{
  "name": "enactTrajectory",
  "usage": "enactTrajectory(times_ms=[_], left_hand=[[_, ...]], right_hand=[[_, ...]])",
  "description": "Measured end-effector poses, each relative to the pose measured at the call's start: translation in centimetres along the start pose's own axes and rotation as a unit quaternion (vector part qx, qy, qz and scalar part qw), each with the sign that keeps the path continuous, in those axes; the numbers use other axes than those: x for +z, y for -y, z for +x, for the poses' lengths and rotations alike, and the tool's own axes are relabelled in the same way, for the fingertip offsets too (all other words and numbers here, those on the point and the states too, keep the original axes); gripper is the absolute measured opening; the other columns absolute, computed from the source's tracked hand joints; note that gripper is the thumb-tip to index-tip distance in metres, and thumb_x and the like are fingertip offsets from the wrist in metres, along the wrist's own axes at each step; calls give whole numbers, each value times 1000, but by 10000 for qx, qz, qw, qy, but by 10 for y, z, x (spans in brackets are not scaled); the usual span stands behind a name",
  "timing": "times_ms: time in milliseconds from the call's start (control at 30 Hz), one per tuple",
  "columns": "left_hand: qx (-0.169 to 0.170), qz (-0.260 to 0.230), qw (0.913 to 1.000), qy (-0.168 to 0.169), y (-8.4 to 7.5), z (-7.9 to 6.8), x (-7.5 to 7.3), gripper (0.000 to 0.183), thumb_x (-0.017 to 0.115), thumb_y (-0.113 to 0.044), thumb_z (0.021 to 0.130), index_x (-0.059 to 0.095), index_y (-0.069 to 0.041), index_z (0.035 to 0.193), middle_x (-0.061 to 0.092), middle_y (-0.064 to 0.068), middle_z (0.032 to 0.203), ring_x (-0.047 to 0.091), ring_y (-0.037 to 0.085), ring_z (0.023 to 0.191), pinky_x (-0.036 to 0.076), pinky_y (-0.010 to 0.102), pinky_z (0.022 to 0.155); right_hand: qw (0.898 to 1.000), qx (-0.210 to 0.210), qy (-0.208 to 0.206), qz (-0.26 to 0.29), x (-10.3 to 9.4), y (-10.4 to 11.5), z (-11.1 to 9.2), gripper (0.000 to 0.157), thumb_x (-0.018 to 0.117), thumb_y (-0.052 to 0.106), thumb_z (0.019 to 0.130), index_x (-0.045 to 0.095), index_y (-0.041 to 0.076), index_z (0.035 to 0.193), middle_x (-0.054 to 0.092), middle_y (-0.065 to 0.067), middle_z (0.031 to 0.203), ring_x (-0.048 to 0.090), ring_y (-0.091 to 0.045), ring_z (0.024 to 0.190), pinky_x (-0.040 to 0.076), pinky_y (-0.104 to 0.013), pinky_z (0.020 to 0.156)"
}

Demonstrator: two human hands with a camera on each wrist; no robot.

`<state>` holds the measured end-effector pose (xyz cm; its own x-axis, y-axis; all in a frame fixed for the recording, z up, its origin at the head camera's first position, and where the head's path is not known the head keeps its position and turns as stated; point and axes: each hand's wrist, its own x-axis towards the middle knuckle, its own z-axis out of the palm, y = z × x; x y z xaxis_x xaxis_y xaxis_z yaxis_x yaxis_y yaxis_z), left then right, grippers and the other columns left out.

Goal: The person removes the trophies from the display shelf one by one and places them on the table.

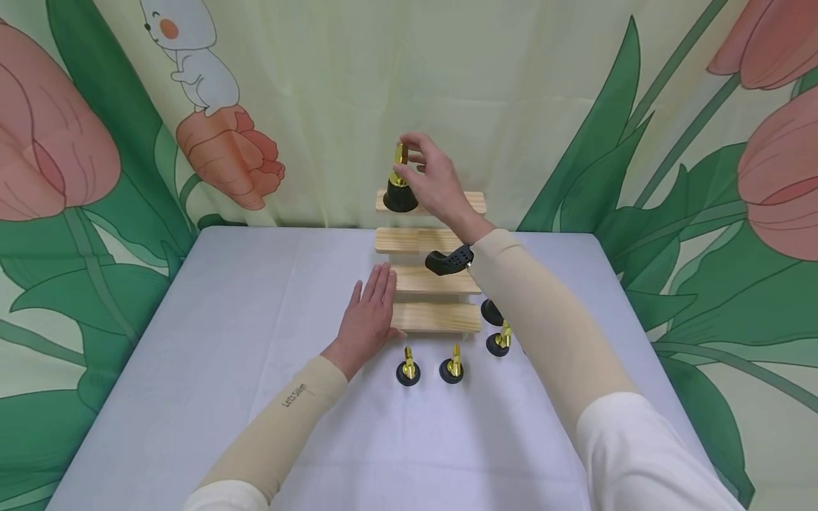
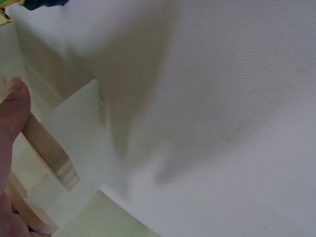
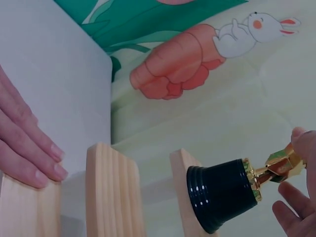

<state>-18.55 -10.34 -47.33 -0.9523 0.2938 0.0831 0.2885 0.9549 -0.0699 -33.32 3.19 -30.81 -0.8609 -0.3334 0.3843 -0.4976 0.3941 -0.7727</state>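
My right hand (image 1: 437, 177) pinches the gold upper part of a small trophy (image 3: 222, 197) with a black base. The trophy is upright at the left end of the top slat (image 1: 473, 201) of a stepped wooden rack; whether its base touches the wood I cannot tell. My left hand (image 1: 367, 317) lies with straight fingers along the left ends of the lower slats (image 1: 437, 317), and its thumb (image 2: 17, 101) touches the wood in the left wrist view. Two more trophies (image 1: 408, 369) (image 1: 451, 367) stand on the table in front of the rack.
Right of the rack, another trophy (image 1: 498, 342) stands beside a black base (image 1: 491, 312) partly hidden by my right sleeve. A white cloth covers the table (image 1: 255, 305). Behind it hangs a curtain (image 1: 319, 106) printed with tulips and a rabbit.
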Motion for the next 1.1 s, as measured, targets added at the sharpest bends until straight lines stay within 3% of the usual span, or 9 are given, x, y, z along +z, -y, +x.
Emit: enactTrajectory(times_ms=[300,1100], left_hand=[[24,89,10000,-24,0,1,0,124,74,-63,76,7,2,158,6,18,167,9,30,155,27,52,121],[1,14,10000,21,1,1,1,125,73,-63,76,5,2,158,5,19,167,7,30,156,26,52,121]], right_hand=[[9993,-40,-88,371,0,0,0,42,62,11,97,49,11,137,58,-6,135,59,-19,124,49,-26,103],[9992,-43,-296,260,-12,-2,-7,44,63,12,97,48,13,138,58,-5,134,60,-16,120,50,-23,99]])
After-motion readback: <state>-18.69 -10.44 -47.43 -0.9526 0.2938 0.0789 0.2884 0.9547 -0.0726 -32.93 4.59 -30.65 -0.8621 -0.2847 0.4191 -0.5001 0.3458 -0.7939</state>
